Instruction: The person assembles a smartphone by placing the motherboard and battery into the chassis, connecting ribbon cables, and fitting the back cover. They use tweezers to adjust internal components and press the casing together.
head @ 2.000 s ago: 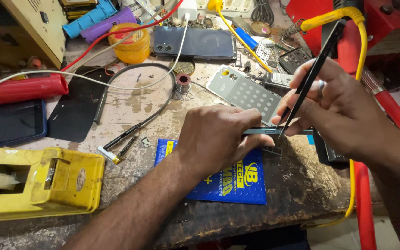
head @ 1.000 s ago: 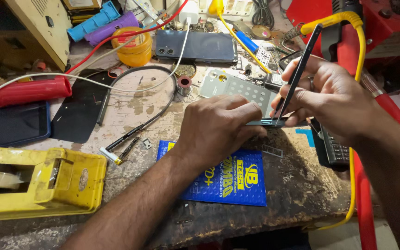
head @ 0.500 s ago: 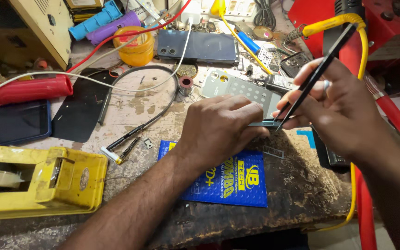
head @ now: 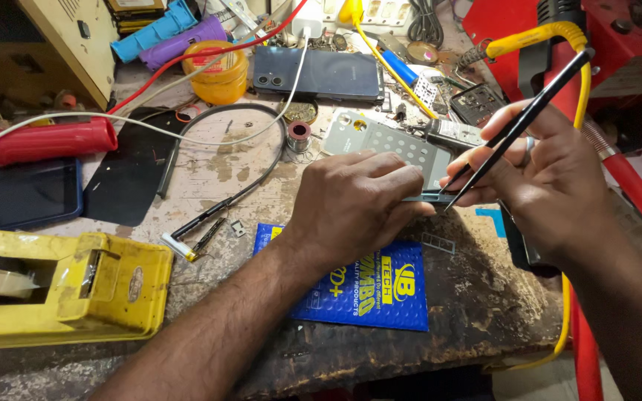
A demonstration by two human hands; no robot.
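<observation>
My left hand lies knuckles-up over the near edge of a grey phone frame and pinches a small flat part against the bench. My right hand grips black tweezers like a pen, their tip down at the small part beside my left fingertips. A blue packet with yellow print lies under my left wrist. The part itself is mostly hidden by my fingers.
A yellow tape dispenser sits at the front left. A dark phone lies at the back, a red tool and dark screen panels at left. Cables, a solder spool and red equipment crowd the worn bench.
My hands stayed together over the phone frame. The tweezers tilted further to the right and the view shifted slightly.
</observation>
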